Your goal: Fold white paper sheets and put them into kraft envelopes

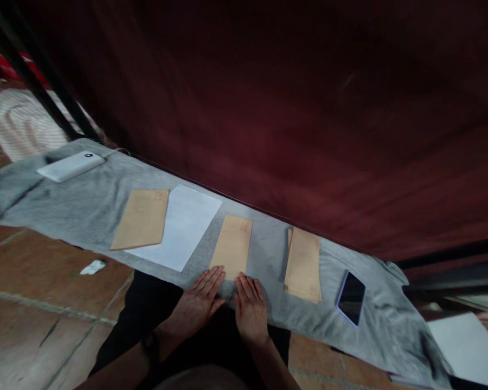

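A brown envelope with a faint reddish mark near its top right corner lies on the grey cloth in front of me. My left hand rests on its near left corner, fingers stretched out flat. On the near right corner lie the straight fingers of my right hand. Neither hand grips anything. To the left, another brown envelope or a stack of them overlaps a white sheet of paper. A pile of brown envelopes lies to the right, its edges uneven.
A phone with a dark screen lies right of the pile. At the far left is a white device with a cable. The grey cloth covers a narrow surface along a dark red curtain. Tiled floor shows below.
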